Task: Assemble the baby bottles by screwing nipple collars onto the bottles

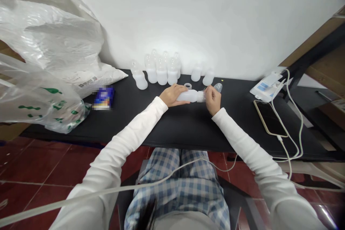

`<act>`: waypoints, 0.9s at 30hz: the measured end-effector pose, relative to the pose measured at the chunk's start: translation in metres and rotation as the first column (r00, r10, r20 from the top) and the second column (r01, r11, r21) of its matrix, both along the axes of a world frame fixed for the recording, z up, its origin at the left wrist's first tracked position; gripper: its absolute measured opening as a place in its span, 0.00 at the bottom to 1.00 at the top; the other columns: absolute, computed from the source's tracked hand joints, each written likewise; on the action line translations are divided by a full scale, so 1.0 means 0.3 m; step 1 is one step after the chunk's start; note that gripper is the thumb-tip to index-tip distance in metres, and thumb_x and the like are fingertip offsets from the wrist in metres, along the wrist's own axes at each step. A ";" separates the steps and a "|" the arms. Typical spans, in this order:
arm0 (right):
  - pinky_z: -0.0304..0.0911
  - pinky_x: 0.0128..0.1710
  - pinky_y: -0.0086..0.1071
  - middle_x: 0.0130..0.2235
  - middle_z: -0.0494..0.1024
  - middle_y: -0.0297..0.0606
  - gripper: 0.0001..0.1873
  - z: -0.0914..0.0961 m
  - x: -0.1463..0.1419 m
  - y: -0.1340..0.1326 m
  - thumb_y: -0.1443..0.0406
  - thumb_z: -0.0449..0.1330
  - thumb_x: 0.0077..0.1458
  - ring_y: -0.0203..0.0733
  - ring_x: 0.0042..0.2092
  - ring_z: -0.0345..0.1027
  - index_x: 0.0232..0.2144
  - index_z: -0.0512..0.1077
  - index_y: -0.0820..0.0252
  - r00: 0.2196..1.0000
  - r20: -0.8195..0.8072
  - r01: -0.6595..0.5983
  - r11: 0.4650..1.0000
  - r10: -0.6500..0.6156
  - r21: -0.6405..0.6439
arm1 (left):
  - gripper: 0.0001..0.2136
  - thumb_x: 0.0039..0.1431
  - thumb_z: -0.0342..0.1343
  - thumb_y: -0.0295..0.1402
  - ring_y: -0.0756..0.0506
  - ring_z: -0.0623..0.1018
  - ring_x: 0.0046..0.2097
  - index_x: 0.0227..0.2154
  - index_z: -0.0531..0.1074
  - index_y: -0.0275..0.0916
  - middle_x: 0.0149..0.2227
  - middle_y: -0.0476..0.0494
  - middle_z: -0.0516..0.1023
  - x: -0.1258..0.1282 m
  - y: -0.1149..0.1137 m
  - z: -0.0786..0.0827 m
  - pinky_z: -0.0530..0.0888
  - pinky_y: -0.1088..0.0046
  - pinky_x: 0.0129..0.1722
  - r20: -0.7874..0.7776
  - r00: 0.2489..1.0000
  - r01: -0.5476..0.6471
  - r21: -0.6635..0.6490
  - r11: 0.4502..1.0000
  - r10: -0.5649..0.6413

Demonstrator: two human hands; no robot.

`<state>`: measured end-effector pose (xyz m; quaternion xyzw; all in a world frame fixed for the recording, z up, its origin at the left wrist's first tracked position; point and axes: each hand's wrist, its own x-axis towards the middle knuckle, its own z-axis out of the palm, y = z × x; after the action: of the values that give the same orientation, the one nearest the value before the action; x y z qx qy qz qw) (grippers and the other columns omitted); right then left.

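Observation:
My left hand [171, 95] is wrapped round the body of a white plastic bottle [191, 96] lying sideways just above the black table [172, 125]. At the bottle's neck, my right hand [212, 99] is closed in a pinch on a small part I cannot make out. A clear cap [217, 87] and a small ring [188, 86] lie just behind the hands. Several capped white bottles [161, 72] stand in a cluster by the wall, and two uncapped ones [202, 75] stand to their right.
Large plastic bags [45, 61] fill the table's left end, with a small blue packet [103, 97] beside them. At the right lie a phone [269, 118] on a white cable [289, 129] and a white box [266, 88]. A red tiled floor shows below.

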<state>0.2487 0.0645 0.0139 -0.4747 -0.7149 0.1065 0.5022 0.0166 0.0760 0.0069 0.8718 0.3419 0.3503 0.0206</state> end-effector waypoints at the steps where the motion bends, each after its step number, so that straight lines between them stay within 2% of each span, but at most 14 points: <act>1: 0.60 0.30 0.36 0.23 0.66 0.36 0.32 0.001 0.001 -0.001 0.43 0.36 0.67 0.40 0.28 0.62 0.23 0.62 0.54 1.000 0.013 0.006 1.000 -0.006 -0.005 | 0.27 0.56 0.60 0.57 0.38 0.79 0.52 0.47 0.74 0.40 0.48 0.36 0.80 0.002 -0.004 0.000 0.74 0.57 0.55 0.018 1.000 0.011 -0.007 1.000 -0.011; 5: 0.58 0.28 0.36 0.22 0.67 0.36 0.37 -0.002 0.010 -0.004 0.41 0.30 0.66 0.39 0.25 0.62 0.23 0.65 0.55 0.992 0.116 0.043 0.999 -0.042 -0.008 | 0.24 0.56 0.58 0.57 0.40 0.81 0.46 0.43 0.74 0.40 0.43 0.38 0.81 0.014 -0.028 0.010 0.76 0.61 0.50 0.162 0.987 0.023 -0.082 0.996 -0.009; 10: 0.56 0.27 0.35 0.21 0.69 0.39 0.42 -0.018 0.021 -0.002 0.38 0.26 0.63 0.42 0.25 0.65 0.24 0.68 0.56 0.947 0.322 0.015 1.000 -0.022 0.023 | 0.21 0.65 0.47 0.52 0.44 0.80 0.40 0.34 0.73 0.39 0.35 0.42 0.80 0.019 -0.063 0.064 0.76 0.66 0.46 0.441 0.894 0.019 -0.202 0.979 0.074; 14: 0.56 0.28 0.34 0.22 0.70 0.39 0.43 -0.037 0.017 -0.001 0.42 0.24 0.65 0.42 0.26 0.67 0.27 0.70 0.56 0.930 0.365 0.030 0.999 -0.037 0.024 | 0.20 0.64 0.48 0.50 0.44 0.79 0.38 0.28 0.73 0.39 0.32 0.44 0.79 0.030 -0.071 0.096 0.75 0.67 0.44 0.516 0.845 0.014 -0.279 0.960 0.138; 16: 0.58 0.29 0.34 0.23 0.72 0.40 0.43 -0.050 0.018 0.001 0.45 0.23 0.67 0.42 0.27 0.68 0.30 0.72 0.57 0.925 0.375 0.044 0.998 -0.059 0.048 | 0.19 0.61 0.51 0.49 0.45 0.77 0.33 0.27 0.72 0.39 0.29 0.45 0.77 0.037 -0.063 0.095 0.75 0.67 0.36 0.551 0.810 0.037 -0.390 0.920 0.201; 17: 0.59 0.30 0.33 0.25 0.74 0.40 0.43 -0.056 0.021 0.003 0.47 0.23 0.68 0.42 0.29 0.70 0.31 0.73 0.58 0.919 0.387 0.045 0.996 -0.071 0.075 | 0.18 0.60 0.51 0.49 0.46 0.75 0.28 0.26 0.72 0.40 0.26 0.46 0.75 0.041 -0.055 0.091 0.73 0.68 0.30 0.553 0.794 0.063 -0.492 0.868 0.255; 18: 0.60 0.31 0.33 0.27 0.75 0.41 0.42 -0.061 0.026 0.007 0.48 0.24 0.68 0.41 0.30 0.71 0.33 0.74 0.58 0.911 0.404 0.037 0.993 -0.079 0.110 | 0.17 0.59 0.51 0.49 0.47 0.72 0.23 0.26 0.71 0.40 0.22 0.47 0.72 0.043 -0.047 0.086 0.69 0.69 0.23 0.539 0.779 0.095 -0.605 0.790 0.320; 21: 0.63 0.35 0.35 0.31 0.78 0.45 0.39 -0.065 0.053 0.025 0.49 0.29 0.69 0.43 0.33 0.72 0.38 0.76 0.60 0.866 0.495 -0.031 0.980 -0.072 0.197 | 0.17 0.56 0.51 0.50 0.48 0.64 0.13 0.26 0.69 0.41 0.15 0.48 0.67 0.038 -0.019 0.070 0.52 0.74 0.14 0.443 0.780 0.231 -0.860 0.456 0.441; 24: 0.67 0.41 0.41 0.35 0.78 0.46 0.33 -0.050 0.080 0.045 0.45 0.40 0.67 0.48 0.38 0.73 0.44 0.77 0.59 0.800 0.600 -0.147 0.968 -0.006 0.205 | 0.20 0.51 0.54 0.54 0.50 0.59 0.11 0.26 0.68 0.40 0.18 0.40 0.74 0.021 0.004 0.062 0.45 0.75 0.13 0.362 0.850 0.352 -0.931 0.099 0.384; 25: 0.68 0.44 0.44 0.37 0.78 0.46 0.31 -0.042 0.085 0.049 0.45 0.43 0.67 0.49 0.41 0.73 0.46 0.76 0.57 0.785 0.619 -0.189 0.960 0.022 0.206 | 0.21 0.49 0.54 0.55 0.51 0.57 0.11 0.26 0.69 0.39 0.19 0.38 0.74 0.014 0.009 0.062 0.44 0.75 0.13 0.348 0.866 0.370 -0.929 0.009 0.359; 26: 0.69 0.47 0.45 0.41 0.78 0.46 0.28 -0.035 0.086 0.051 0.46 0.45 0.66 0.50 0.45 0.73 0.48 0.76 0.55 0.781 0.623 -0.224 0.951 0.044 0.212 | 0.21 0.48 0.54 0.55 0.51 0.56 0.11 0.25 0.69 0.39 0.18 0.38 0.74 0.008 0.013 0.063 0.43 0.75 0.12 0.353 0.864 0.386 -0.922 -0.024 0.360; 27: 0.68 0.51 0.47 0.45 0.78 0.46 0.25 -0.028 0.084 0.053 0.48 0.46 0.67 0.50 0.49 0.73 0.50 0.74 0.53 0.787 0.614 -0.250 0.941 0.060 0.227 | 0.20 0.49 0.54 0.54 0.51 0.56 0.11 0.26 0.69 0.39 0.18 0.39 0.73 0.003 0.016 0.065 0.43 0.75 0.12 0.379 0.838 0.408 -0.913 0.013 0.393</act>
<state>0.2739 0.0803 0.0056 -0.3420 -0.8811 -0.1159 0.3053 0.0176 0.0808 0.0265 0.4560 0.4584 0.2365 0.7253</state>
